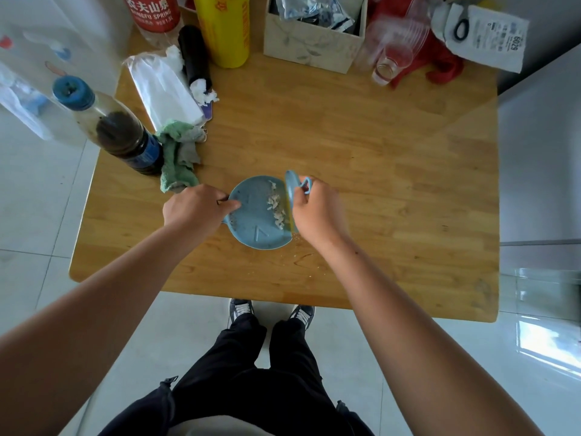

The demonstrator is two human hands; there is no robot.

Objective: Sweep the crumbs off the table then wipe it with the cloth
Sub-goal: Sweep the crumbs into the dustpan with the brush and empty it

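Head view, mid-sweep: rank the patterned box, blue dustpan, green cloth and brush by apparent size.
1. patterned box, though cropped at the top edge
2. blue dustpan
3. green cloth, crumpled
4. brush, partly hidden by the right hand

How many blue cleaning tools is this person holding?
2. A blue dustpan lies on the table, its handle gripped by the left hand; a small blue brush stands at its right rim, held by the right hand. No others show.

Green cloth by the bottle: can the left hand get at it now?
Probably yes: the cloth lies just beyond the left hand, nothing between, but that hand now grips the dustpan.
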